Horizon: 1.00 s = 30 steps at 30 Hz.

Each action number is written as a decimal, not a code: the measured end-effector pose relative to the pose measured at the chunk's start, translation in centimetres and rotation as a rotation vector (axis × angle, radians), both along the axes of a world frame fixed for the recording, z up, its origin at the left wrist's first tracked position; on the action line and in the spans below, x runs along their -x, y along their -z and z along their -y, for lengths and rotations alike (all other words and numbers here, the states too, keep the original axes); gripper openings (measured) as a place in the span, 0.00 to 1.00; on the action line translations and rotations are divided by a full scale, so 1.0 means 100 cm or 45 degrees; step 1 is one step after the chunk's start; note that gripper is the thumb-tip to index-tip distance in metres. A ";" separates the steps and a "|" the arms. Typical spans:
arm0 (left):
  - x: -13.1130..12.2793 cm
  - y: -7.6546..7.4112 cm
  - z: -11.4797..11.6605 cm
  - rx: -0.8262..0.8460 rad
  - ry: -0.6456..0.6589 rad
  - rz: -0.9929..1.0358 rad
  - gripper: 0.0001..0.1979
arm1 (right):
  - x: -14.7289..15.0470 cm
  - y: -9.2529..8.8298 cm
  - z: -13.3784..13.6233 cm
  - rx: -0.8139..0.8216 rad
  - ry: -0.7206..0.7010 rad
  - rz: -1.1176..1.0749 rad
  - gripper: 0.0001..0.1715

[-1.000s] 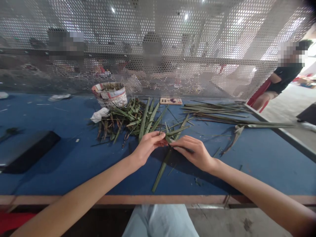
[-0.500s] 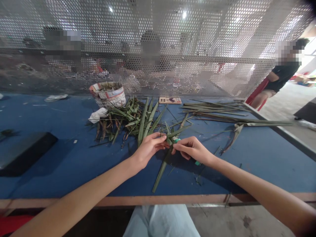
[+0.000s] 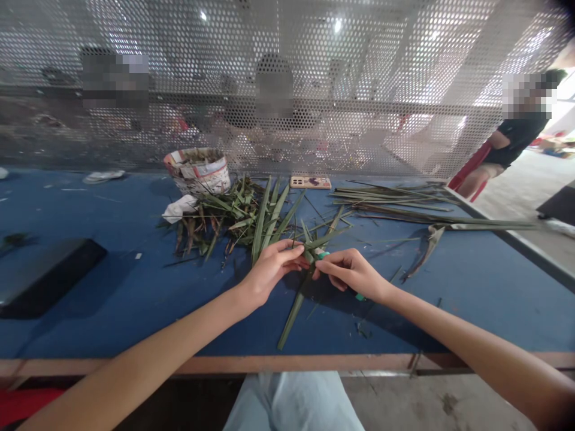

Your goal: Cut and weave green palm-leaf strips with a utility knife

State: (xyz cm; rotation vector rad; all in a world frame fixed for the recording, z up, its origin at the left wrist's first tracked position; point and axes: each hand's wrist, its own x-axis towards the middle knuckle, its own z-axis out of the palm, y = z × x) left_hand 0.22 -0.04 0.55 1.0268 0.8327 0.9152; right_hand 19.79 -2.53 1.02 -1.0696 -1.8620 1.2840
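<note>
My left hand [image 3: 272, 268] is closed in a pinch on a long green palm leaf strip [image 3: 294, 311] that lies on the blue table [image 3: 135, 299] and points toward me. My right hand [image 3: 350, 272] is closed round a small tool with a teal green handle [image 3: 322, 255], its tip against the leaf just right of my left fingers. Both hands meet at the upper part of the strip, in front of a heap of cut green leaves [image 3: 238, 215].
A paper-covered bowl [image 3: 198, 169] and a crumpled white scrap [image 3: 178, 208] sit behind the heap. A phone [image 3: 311, 182] lies by the perforated metal screen [image 3: 287, 90]. Long leaf stalks [image 3: 417, 209] lie at right, a black flat object [image 3: 49, 275] at left. People work beyond the screen.
My right hand lifted from lying flat over the leaf and now holds the teal-handled tool at the leaf. My left hand has stayed pinched on the strip.
</note>
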 end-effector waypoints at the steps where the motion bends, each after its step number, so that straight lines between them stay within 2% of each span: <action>1: 0.000 0.000 0.000 -0.005 0.002 -0.002 0.08 | 0.000 0.000 0.000 0.003 0.000 0.002 0.26; 13: 0.000 -0.006 0.004 -0.097 -0.003 -0.146 0.12 | 0.002 0.003 0.000 -0.011 0.021 -0.018 0.26; 21: -0.003 -0.010 0.007 -0.137 -0.110 -0.157 0.13 | 0.003 0.007 -0.001 -0.080 0.061 -0.098 0.26; 30: -0.004 -0.010 0.008 -0.178 -0.185 -0.167 0.13 | 0.002 0.007 -0.001 -0.049 0.057 -0.113 0.24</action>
